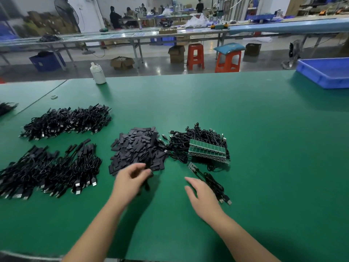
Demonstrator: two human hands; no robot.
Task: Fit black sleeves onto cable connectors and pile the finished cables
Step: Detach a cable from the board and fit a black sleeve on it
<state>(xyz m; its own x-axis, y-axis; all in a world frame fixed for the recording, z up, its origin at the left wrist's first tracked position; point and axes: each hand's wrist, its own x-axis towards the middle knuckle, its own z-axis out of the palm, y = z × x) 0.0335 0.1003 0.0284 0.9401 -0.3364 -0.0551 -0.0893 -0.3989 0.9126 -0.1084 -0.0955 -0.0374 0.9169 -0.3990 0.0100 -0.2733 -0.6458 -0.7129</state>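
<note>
The head view shows the left hand (130, 179) pinching one flat black rubbery sleeve (149, 173) at the near edge of the heap of black sleeves (137, 148), blurred, while the right hand (202, 195) hovers with relaxed fingers just beside a single black cable with a bare green circuit-board connector (207, 180) on the green table mat (264, 148). The sleeves look light, soft and likely to flatten, so best pinched by the edges; the cable is limp, and its stiff board end is the place to grip. Piles: two of finished black cables (66, 121), one of sleeves, one of unsleeved cables with green boards (205, 148); pieces are too many to count
</note>
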